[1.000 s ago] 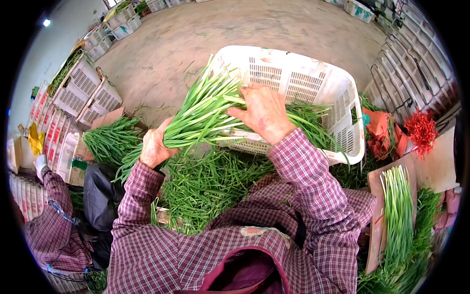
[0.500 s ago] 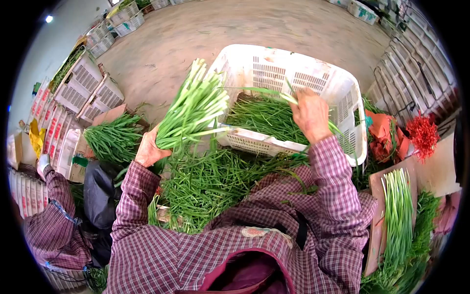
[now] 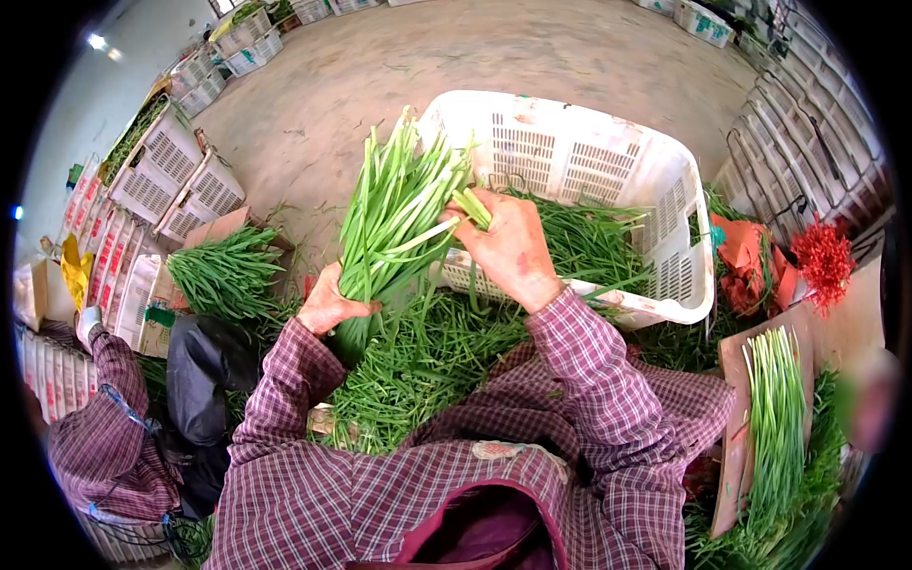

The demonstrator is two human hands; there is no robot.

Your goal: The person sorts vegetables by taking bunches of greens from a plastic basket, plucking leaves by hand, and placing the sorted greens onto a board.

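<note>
My left hand is closed round a thick bunch of garlic chives, its pale stem ends pointing up and away from me. At the right side of that bunch, my right hand grips a few chive stalks, their cut ends poking out past the fingers. A white plastic crate stands tilted in front of me with loose chives inside. Below my hands, a heap of loose green leaves covers my lap area.
To the right, a neat row of chives lies on a board, near a bundle of red ties. Stacked crates stand at left. A co-worker's sleeve and gloved hand show at far left.
My right hand has moved left from over the crate to the bunch, bringing its stalks along. The bunch in my left hand has shifted slightly right and stands more upright.
</note>
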